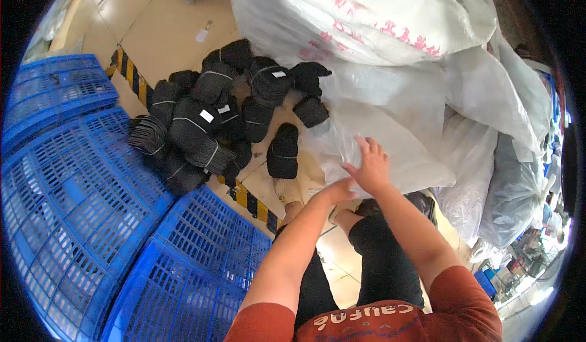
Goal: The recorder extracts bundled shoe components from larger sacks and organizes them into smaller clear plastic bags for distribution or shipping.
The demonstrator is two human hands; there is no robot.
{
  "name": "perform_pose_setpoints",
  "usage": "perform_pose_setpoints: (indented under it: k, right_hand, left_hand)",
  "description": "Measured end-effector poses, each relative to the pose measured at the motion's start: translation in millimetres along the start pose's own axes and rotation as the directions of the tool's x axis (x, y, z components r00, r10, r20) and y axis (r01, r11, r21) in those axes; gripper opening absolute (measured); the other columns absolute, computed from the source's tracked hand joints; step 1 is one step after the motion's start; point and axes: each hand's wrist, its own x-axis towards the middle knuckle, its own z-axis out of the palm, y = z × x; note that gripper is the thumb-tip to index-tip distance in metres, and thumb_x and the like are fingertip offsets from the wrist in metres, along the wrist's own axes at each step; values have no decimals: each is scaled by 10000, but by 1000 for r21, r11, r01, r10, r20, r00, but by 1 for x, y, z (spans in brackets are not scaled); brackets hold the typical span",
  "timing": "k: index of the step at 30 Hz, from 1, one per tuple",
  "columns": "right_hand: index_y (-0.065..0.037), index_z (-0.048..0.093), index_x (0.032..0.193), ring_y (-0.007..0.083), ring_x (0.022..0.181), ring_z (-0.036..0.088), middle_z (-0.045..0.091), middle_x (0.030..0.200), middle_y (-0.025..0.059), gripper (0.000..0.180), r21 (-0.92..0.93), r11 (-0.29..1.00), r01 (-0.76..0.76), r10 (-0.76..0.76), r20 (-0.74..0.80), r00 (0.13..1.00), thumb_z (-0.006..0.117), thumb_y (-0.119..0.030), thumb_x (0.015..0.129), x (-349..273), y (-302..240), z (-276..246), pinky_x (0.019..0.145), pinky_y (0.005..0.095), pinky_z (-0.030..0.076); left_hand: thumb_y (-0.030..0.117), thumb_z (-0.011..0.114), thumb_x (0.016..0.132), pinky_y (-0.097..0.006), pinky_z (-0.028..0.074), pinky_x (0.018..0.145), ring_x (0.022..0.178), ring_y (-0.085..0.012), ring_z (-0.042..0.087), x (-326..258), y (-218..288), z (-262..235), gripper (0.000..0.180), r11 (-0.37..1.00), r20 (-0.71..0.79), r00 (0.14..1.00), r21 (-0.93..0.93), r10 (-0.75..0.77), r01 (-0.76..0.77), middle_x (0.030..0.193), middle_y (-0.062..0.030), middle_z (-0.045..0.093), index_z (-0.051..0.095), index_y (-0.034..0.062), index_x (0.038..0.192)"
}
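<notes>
A large translucent plastic bag (pixel 403 159) spreads out in front of me. My left hand (pixel 340 191) is at its near edge, fingers curled and mostly hidden, closed on the plastic. Just above and to the right, my right hand (pixel 372 170) lies over the bag with thumb and fingers spread, holding nothing. Left of the bag, one tied black fabric bundle (pixel 283 152) rests on the floor by my foot. Beyond it is a heap of similar black bundles (pixel 194 122), bound with pale bands, some with white labels.
Blue plastic crates (pixel 79 214) stand along the left side. Black-and-yellow floor tape (pixel 249 200) runs between crates and bundles. A big stuffed white sack (pixel 366 21) fills the far side. More filled plastic bags (pixel 510 189) stand at the right. Tiled floor (pixel 143 15) shows at far left.
</notes>
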Motion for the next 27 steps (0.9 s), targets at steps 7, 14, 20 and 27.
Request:
perform_pose_setpoints:
  k: [7,14,20,27]
  right_hand:
    - [-137,499,1070,325,1002,468,498,1084,134,372,-417,896,-155,128,-93,987,607,-213,722,62,110,92,794,460,395]
    - [-72,509,777,175,607,466,508,685,63,99,816,483,-318,523,22,852,454,-26,708,108,136,4,546,306,382]
    - [-29,560,927,119,699,508,570,835,38,208,931,362,-56,210,-23,977,508,-34,726,128,182,-22,628,260,405]
    - [-29,576,997,98,723,514,580,855,17,303,959,264,-106,-113,140,984,473,-18,712,110,177,-33,616,227,401]
  left_hand:
    - [280,734,591,-432,341,932,1133,-374,392,12,-35,-83,686,654,-487,663,221,-569,724,1160,-226,462,415,11,1136]
    - [407,833,391,-354,303,993,1203,-331,344,-27,-198,-124,1248,748,2,750,-72,-661,659,1332,-205,301,129,16,1345]
    - [167,747,620,-354,358,950,1134,-239,421,65,-109,-162,908,575,612,623,-312,-487,757,1269,-157,388,204,54,1339]
    - [185,620,751,-326,367,930,1057,-225,495,145,-5,-76,571,839,429,854,-313,-294,446,1168,-125,509,377,-11,1229]
